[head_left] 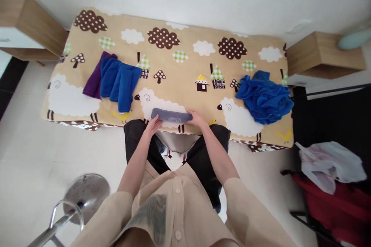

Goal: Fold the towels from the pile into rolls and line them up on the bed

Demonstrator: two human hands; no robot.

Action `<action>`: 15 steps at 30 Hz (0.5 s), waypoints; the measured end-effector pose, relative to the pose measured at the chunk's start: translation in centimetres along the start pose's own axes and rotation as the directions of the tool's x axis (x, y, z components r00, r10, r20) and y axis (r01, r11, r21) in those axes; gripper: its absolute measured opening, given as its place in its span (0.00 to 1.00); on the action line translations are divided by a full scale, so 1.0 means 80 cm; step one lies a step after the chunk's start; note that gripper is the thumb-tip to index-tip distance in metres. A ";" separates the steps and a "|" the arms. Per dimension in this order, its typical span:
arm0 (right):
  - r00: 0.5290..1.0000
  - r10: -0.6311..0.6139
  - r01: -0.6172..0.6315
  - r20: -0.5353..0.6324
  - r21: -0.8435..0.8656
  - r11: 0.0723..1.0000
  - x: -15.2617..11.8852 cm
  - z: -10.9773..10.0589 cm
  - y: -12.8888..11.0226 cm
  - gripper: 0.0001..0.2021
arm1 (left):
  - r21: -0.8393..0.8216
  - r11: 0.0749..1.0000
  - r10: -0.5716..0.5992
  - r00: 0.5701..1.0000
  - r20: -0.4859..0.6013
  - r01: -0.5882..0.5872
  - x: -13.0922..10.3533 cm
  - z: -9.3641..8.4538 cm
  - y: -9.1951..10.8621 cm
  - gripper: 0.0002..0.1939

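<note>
A long, narrow grey-blue strip (171,116) with white lettering like "HAPPY LIFE" lies over the printed sheep at the front edge of the bed-like surface. It looks like folded cloth, though I cannot tell for certain. At its left end, my left hand (153,125) is closed with the thumb on top. My right hand (197,119) grips the right end, its fingers partly hidden. To the left lie folded blue cloths (120,81), overlapping a folded purple cloth (97,77). A crumpled heap of blue cloth (265,98) sits to the right.
A beige patterned cover (185,73) spreads over the surface against the wall. Wooden cabinets stand at the left (40,27) and right (321,56). A metal stool base (87,193) is on the floor at lower left. A white plastic bag (333,164) rests on red fabric at right.
</note>
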State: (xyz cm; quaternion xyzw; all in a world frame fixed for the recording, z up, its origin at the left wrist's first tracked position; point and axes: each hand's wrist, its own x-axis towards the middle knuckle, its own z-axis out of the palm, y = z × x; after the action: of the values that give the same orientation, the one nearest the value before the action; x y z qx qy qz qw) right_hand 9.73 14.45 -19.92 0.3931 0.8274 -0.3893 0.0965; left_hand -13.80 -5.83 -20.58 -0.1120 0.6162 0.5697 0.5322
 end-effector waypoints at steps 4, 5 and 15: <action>0.998 0.008 -0.007 0.070 -0.023 1.000 0.018 -0.014 -0.001 0.40 | -0.114 0.993 0.010 1.000 -0.025 -0.013 0.011 0.003 0.000 0.12; 0.996 0.009 -0.007 0.089 -0.022 1.000 0.021 -0.016 -0.002 0.39 | -0.137 0.990 0.024 0.999 -0.032 -0.028 0.013 0.003 0.000 0.13; 0.998 -0.056 0.058 0.027 -0.083 0.995 0.041 0.014 -0.078 0.22 | -0.138 0.916 0.389 0.918 0.079 -0.377 0.000 -0.009 0.086 0.21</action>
State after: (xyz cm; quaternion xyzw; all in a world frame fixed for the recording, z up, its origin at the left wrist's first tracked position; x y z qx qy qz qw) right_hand 2.79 13.10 -18.69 0.3602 0.8525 -0.3619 0.1119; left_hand -19.25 -4.18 -16.72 0.0093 0.5619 0.7040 0.4342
